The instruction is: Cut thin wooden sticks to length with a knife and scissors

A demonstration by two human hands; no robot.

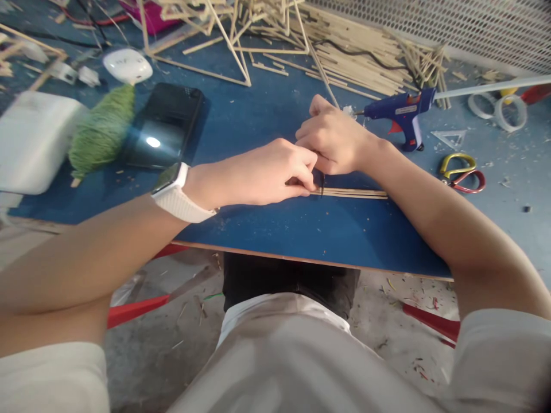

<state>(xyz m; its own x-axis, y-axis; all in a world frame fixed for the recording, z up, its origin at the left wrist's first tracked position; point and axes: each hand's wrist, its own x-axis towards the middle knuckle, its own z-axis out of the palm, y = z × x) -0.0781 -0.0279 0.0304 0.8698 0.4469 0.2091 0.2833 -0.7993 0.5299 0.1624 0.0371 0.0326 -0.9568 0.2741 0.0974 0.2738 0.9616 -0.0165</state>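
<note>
Several thin wooden sticks point(355, 193) lie side by side on the blue tabletop point(275, 229). My left hand point(286, 172) is closed at their left end, fingertips pressed together on them. Just above and to the right, my right hand point(338, 135) is curled into a fist, its fingers close against the left hand. From beneath it a thin dark blade-like piece point(322, 184) points down across the sticks; the rest of it is hidden in the fist. The sticks' left ends are covered by my left fingers.
A blue glue gun point(402, 112) lies right of my right hand, near scissors point(458, 172) and tape rolls point(510, 113). A phone point(166, 126), green yarn point(103, 129) and a white box point(37, 140) are at left. Stick frames point(206, 69) and loose sticks point(357, 49) lie behind.
</note>
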